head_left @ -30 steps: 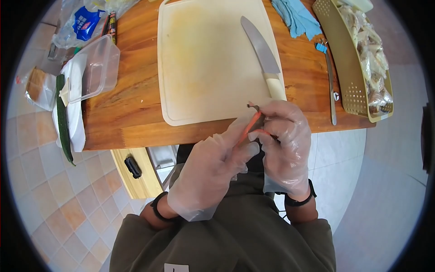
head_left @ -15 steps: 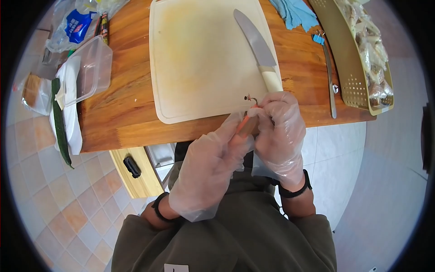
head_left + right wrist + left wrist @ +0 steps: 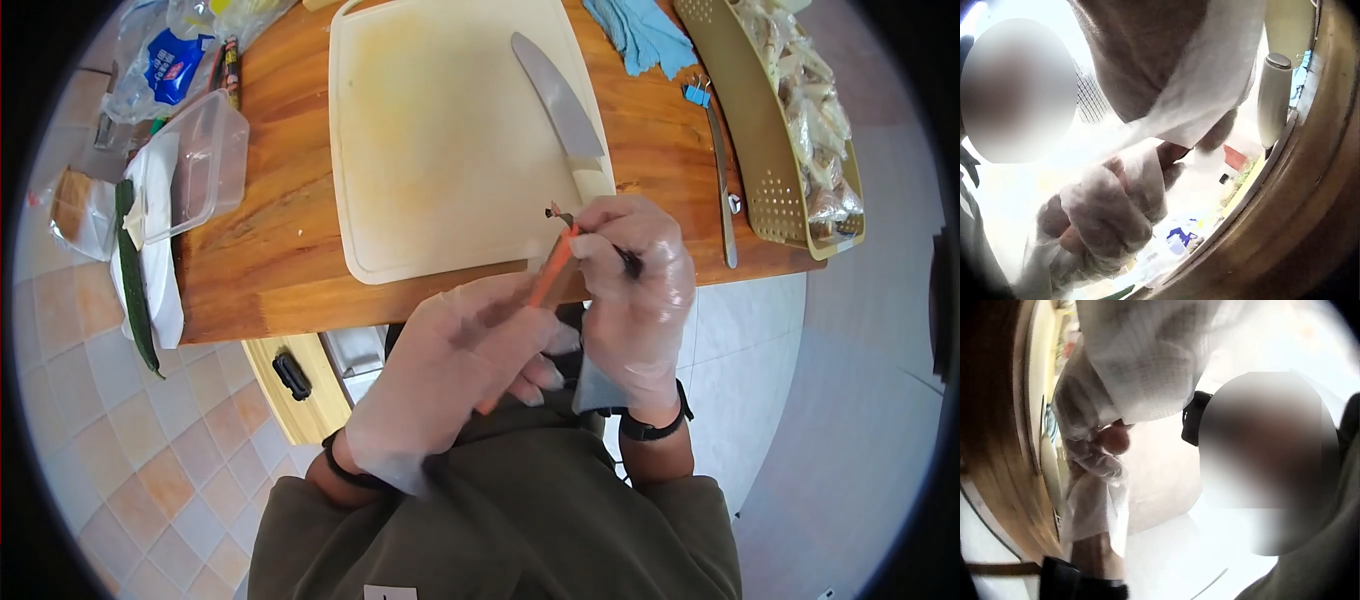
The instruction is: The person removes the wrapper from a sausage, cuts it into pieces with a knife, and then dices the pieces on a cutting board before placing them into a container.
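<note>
Both hands wear clear plastic gloves. The left hand (image 3: 455,365) grips a slim orange-red item (image 3: 552,270), which slants up past the table's front edge; its lower end shows below the palm. At its top is a dark, thin curled tip (image 3: 560,215). The right hand (image 3: 640,290) pinches this item near the top, and something dark lies against its curled fingers. In the left wrist view a round reddish end (image 3: 1116,439) shows by the gloved fingers. The right wrist view shows the left hand (image 3: 1107,212) curled; the item is mostly hidden there.
A white cutting board (image 3: 440,150) bears a knife (image 3: 560,100), handle towards the right hand. Left are a plastic container (image 3: 215,165), a cucumber (image 3: 133,280) and bags. Right are a blue cloth (image 3: 645,35), a thin metal tool (image 3: 722,190) and a basket (image 3: 745,130) of wrapped items.
The left hand has moved down and to the left along the orange-red item, showing more of its length. The right hand has shifted slightly to the right, its fingers still at the top.
</note>
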Demonstrator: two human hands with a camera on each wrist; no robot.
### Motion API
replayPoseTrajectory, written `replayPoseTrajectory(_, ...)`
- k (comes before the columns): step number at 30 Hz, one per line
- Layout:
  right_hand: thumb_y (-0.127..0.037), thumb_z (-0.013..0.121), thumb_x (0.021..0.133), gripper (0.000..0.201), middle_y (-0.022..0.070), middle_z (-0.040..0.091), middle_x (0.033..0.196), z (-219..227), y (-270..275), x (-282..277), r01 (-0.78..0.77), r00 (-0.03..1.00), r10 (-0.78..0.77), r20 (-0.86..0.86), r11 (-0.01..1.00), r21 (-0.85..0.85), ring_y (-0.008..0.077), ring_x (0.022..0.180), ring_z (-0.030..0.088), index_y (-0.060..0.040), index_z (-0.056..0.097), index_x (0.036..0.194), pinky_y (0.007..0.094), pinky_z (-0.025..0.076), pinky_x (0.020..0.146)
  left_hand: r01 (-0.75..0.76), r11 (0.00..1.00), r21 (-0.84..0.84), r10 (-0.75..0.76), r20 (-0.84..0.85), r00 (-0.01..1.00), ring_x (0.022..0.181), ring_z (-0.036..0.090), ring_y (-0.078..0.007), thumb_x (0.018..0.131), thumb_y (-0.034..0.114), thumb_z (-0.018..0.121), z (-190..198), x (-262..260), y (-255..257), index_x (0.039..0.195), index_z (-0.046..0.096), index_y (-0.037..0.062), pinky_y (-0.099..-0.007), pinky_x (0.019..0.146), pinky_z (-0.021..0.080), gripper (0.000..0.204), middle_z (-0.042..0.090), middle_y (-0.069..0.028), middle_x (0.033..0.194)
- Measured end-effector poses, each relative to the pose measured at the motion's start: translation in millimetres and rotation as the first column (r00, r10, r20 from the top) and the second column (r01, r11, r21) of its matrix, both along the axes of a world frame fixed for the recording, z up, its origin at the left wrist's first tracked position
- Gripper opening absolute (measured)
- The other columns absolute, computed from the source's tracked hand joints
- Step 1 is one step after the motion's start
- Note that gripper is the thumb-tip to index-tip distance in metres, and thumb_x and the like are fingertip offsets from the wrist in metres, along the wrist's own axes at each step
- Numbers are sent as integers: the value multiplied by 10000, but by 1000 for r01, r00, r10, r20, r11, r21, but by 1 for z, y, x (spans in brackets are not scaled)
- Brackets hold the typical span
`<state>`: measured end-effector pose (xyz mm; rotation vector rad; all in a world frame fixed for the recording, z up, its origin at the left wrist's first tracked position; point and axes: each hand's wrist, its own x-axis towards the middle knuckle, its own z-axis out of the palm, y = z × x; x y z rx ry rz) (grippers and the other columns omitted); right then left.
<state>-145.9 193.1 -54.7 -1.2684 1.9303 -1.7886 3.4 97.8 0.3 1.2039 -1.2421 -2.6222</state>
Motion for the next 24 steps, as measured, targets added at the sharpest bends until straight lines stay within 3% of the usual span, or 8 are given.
replayPoseTrajectory(1, 85, 731, 871, 213, 143, 634, 1024, 3, 1, 1, -30, 978, 43, 203, 997, -67, 297, 878, 660, -44, 598, 976, 370, 546, 720, -1, 1000, -4, 1, -3, 1000, 783, 686, -161, 1072, 187, 622, 0, -1, -1, 1414, 608, 3, -272, 691, 551, 389, 700, -81, 951)
replayPoseTrajectory(3, 66, 761, 855, 230, 142, 633, 1018, 0, -2, -4, -23, 996, 32, 85, 994, -106, 267, 854, 651, -54, 606, 975, 370, 543, 703, -111, 943, 315, 154, -115, 981, 764, 685, -154, 1055, 162, 642, -2, -1, -3, 1319, 612, -48, -267, 662, 566, 339, 723, -128, 980)
replayPoseTrajectory(5, 48, 776, 852, 225, 131, 630, 1013, 4, -1, -5, -31, 993, 24, -118, 998, -61, 253, 830, 635, -59, 612, 964, 356, 531, 690, -125, 925, 359, 180, -123, 976, 750, 676, -153, 1046, 154, 651, -2, -4, -4, 1298, 615, -39, -254, 646, 555, 319, 711, -121, 958)
replayPoseTrajectory(7, 46, 773, 856, 216, 125, 628, 999, 5, 5, -4, -18, 992, 13, -123, 999, -45, 250, 818, 628, -58, 613, 956, 352, 524, 683, -134, 904, 406, 202, -130, 971, 736, 667, -152, 1037, 147, 660, -6, -6, -3, 1276, 619, -30, -242, 630, 544, 300, 699, -113, 937)
replayPoseTrajectory(16, 87, 725, 868, 222, 111, 628, 967, -6, 14, -6, -98, 992, 100, 77, 995, -24, 231, 807, 613, -60, 609, 987, 331, 500, 681, -50, 974, 222, 89, -171, 981, 742, 634, -120, 953, 160, 789, -19, -1, 1, 1347, 616, -50, -249, 642, 530, 479, 669, -69, 881)
replayPoseTrajectory(18, 93, 722, 866, 228, 117, 626, 1000, -4, 16, -2, -110, 984, 111, 141, 994, -15, 228, 835, 616, -58, 609, 994, 330, 499, 690, -64, 997, 44, 68, -117, 991, 731, 613, -99, 926, 191, 832, -17, 0, 4, 1390, 610, -52, -237, 639, 509, 569, 664, -49, 881)
replayPoseTrajectory(21, 71, 742, 862, 253, 130, 608, 1083, 9, 13, 4, 49, 955, -30, 295, 997, -58, 224, 901, 617, -63, 645, 1053, 328, 506, 722, -38, 998, -42, 33, -124, 992, 811, 615, -76, 1006, 160, 738, -25, 5, 1, 1528, 547, 36, -233, 712, 539, 569, 685, -18, 965)
replayPoseTrajectory(24, 22, 815, 747, 498, 118, 594, 1137, 14, 22, -18, -112, 957, 137, -254, 988, 110, 309, 1019, 609, -97, 703, 1217, 409, 518, 844, 12, 998, -67, -19, -114, 993, 836, 597, -65, 1023, 153, 719, -19, 4, -4, 1549, 521, 32, -230, 744, 533, 574, 686, -6, 996)
